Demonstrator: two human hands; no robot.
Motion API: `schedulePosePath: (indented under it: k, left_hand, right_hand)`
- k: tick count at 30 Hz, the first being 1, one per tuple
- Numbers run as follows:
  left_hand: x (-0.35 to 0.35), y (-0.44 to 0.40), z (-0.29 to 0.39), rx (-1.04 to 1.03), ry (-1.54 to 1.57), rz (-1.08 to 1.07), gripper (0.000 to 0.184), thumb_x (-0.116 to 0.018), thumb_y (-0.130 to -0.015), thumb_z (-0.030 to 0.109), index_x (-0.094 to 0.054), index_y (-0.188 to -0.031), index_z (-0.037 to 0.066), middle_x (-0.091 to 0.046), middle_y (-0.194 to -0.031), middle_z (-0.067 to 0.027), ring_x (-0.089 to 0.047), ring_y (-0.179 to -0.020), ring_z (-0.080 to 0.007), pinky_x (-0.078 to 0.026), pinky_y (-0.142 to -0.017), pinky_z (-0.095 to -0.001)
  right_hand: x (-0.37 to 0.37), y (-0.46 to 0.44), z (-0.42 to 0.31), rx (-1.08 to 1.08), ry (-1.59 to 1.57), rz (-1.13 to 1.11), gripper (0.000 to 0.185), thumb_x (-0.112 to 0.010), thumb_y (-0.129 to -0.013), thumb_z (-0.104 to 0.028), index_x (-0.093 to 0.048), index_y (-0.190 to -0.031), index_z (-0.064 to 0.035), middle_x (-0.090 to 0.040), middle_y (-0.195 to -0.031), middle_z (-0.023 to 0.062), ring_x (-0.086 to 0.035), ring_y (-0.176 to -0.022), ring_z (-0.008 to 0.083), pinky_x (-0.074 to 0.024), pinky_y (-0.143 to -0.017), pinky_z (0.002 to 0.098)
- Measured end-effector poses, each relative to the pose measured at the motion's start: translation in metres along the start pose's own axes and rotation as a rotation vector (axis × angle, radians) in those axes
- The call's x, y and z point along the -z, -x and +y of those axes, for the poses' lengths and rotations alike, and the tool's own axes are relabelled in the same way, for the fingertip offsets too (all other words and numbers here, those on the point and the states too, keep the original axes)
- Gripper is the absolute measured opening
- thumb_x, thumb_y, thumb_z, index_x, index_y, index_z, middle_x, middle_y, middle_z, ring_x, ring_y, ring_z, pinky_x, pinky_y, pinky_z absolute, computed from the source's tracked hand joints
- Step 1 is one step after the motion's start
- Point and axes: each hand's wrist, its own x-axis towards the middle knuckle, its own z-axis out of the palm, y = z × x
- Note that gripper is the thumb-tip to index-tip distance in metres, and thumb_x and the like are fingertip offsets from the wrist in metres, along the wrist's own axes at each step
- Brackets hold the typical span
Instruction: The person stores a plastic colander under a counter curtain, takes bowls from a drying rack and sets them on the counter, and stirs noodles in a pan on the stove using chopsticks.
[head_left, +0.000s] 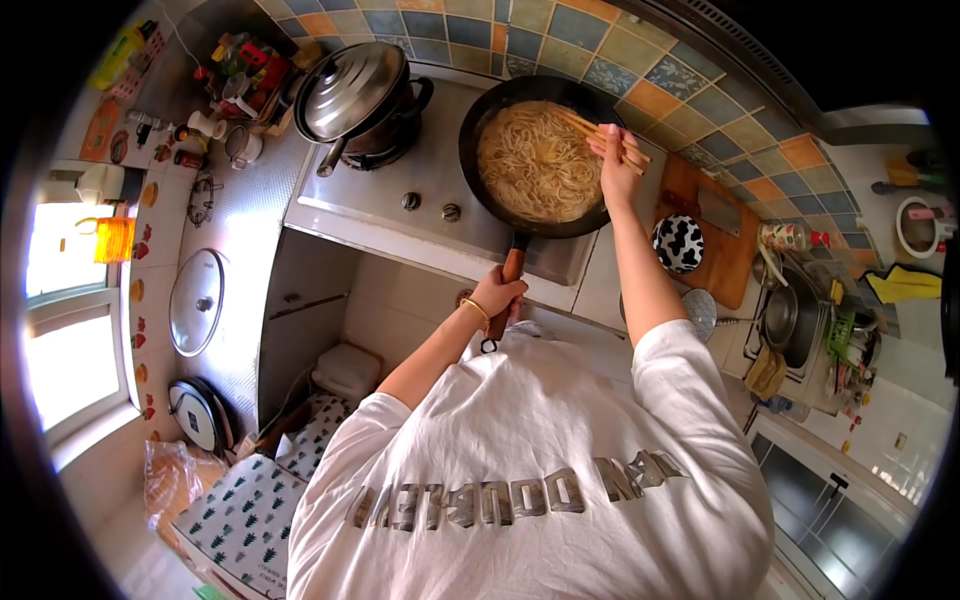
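Note:
A dark pan full of noodles in brownish liquid sits on the stove. My left hand is closed round the pan's wooden handle. Above the pan's right edge, my right hand grips wooden chopsticks, whose tips point left over the noodles. Whether the tips touch the noodles cannot be made out.
Left of the pan is a lidded pot. To the right, a cutting board bears a cleaver and a black-and-white bowl. The sink lies further right. A glass lid is at the left.

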Motion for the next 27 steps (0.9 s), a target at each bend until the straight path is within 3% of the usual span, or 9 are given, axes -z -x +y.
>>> schedulePosePath:
  k: [27]
  left_hand:
    - [0.001, -0.001, -0.001, -0.009, 0.015, -0.003, 0.026, -0.063, -0.08, 0.008, -0.042, -0.092, 0.001, -0.051, -0.064, -0.0058, -0.051, -0.048, -0.0152, -0.045, -0.04, -0.0322]
  right_hand:
    - [0.01, 0.007, -0.016, -0.02, -0.024, 0.02, 0.031, -0.049, -0.098, -0.023, -0.058, -0.099, 0.0064, -0.066, -0.092, 0.0132, -0.069, -0.083, 0.022, -0.0545, -0.072, 0.0273]
